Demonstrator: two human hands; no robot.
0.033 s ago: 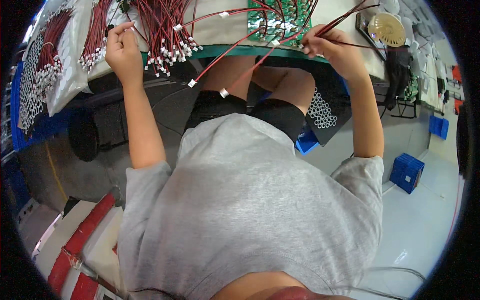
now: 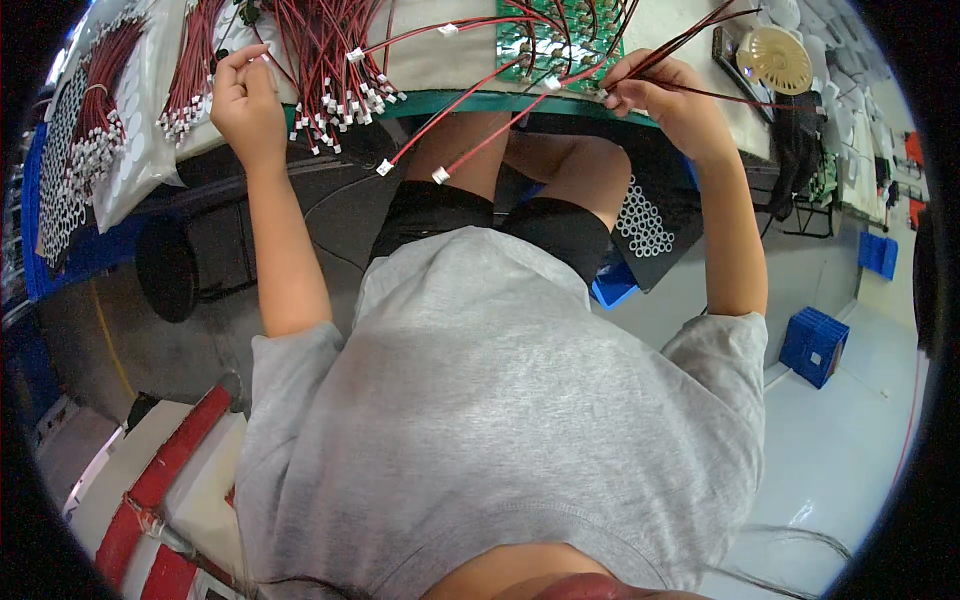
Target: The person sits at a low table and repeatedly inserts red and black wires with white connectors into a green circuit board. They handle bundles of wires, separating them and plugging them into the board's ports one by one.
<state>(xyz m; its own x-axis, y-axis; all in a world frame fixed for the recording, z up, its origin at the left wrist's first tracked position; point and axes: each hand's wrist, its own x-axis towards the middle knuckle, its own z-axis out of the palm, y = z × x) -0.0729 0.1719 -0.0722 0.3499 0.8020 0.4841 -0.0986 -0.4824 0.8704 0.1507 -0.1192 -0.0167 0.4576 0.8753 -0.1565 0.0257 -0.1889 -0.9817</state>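
My right hand [image 2: 668, 98] is closed around a small bundle of red and black wires [image 2: 690, 40] at the right of the green circuit boards [image 2: 545, 50]. Red-and-black cables run from the boards, and two of them hang past the table edge with white connectors [image 2: 440, 175] at their ends. My left hand [image 2: 248, 105] is raised at the table edge with its fingers curled and thumb and forefinger close together. Whatever it may pinch is too small to make out. Beside it lies a thick heap of red-and-black cables [image 2: 335, 60] with white plugs.
Farther left lie more cable bundles [image 2: 105, 70] on a white bubble sheet [image 2: 145, 150]. A yellowish round dish [image 2: 775, 60] stands at the right of the table. Blue crates [image 2: 815, 345] sit on the floor at the right. My legs are under the green table edge [image 2: 440, 105].
The longer hanging cable's white connector has swung slightly left and up. Both hands stay in nearly the same place.
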